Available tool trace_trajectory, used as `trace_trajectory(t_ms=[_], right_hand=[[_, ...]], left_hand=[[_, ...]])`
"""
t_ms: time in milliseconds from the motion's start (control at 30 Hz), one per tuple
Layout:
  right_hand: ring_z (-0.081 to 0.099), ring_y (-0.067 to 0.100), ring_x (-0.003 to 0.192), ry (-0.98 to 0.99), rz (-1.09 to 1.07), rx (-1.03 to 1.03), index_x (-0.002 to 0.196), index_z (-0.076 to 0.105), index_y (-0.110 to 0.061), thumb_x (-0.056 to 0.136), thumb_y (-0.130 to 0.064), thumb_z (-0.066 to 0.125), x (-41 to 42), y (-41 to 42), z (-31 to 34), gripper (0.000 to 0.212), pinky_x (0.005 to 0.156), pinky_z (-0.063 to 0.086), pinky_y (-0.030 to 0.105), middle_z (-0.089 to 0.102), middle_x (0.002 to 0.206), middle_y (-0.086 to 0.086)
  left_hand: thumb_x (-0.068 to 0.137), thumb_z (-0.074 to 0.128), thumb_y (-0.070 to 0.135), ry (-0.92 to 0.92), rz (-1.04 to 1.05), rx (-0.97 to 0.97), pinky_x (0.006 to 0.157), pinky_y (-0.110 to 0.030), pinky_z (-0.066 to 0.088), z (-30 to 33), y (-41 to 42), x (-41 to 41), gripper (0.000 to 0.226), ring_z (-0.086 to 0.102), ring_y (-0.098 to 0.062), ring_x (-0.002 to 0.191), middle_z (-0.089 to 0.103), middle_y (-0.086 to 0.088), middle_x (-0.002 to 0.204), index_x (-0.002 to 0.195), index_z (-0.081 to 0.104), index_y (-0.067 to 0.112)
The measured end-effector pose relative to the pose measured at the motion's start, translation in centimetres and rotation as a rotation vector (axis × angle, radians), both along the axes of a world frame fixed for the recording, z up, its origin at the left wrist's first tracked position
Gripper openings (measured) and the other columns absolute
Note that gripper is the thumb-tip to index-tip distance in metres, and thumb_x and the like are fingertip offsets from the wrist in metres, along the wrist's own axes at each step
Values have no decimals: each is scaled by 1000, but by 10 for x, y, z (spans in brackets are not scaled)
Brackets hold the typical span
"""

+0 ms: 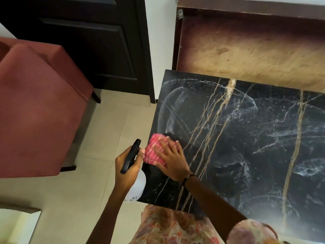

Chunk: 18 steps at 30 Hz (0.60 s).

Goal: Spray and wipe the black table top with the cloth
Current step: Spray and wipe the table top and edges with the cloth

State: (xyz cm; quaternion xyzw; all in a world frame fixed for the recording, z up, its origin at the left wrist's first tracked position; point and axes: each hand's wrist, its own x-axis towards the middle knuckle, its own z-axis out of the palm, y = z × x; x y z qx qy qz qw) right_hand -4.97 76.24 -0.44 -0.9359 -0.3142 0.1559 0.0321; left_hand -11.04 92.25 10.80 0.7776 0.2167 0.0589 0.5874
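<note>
my right hand [171,160], fingers spread flat on the pink checked cloth [156,150] | left hand [127,164] clamps the white spray bottle [139,187] beside them | risk: cloth near my fingertips slips off the black marble table top [246,147]

Your single head view looks steeply down from close above the left end of the black marble table top [246,138], floor tiles [105,129] alongside.

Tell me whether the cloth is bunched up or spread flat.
Bunched: the cloth sits crumpled under the right hand on the table top.
</note>
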Motion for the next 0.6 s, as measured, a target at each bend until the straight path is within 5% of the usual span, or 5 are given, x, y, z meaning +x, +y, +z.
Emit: trace_trajectory(t_ms=[233,400,600], right_hand=[[12,26,146,-41,357,56,146,24,-41,95,-65,26,-28,-88,-7,57,116,7,51,22,157,-1],[18,28,145,-77,214,-38,146,26,-37,94,-66,24,37,-124,-1,60,116,11,51,23,156,4],[24,33,142,-69,-44,-10,142,37,-31,93,-62,24,77,-16,-5,60,114,12,59,35,151,7]], left_hand=[[87,62,13,2,-14,17,51,-7,41,-1,-5,16,10,55,-2,46,60,15,51,78,64,15],[88,61,14,-8,-14,11,52,-9,42,3,-14,31,14,55,0,46,60,18,51,78,63,23],[85,59,24,-59,-44,-20,50,-7,41,9,-24,41,7,55,-2,45,60,17,52,80,63,23]])
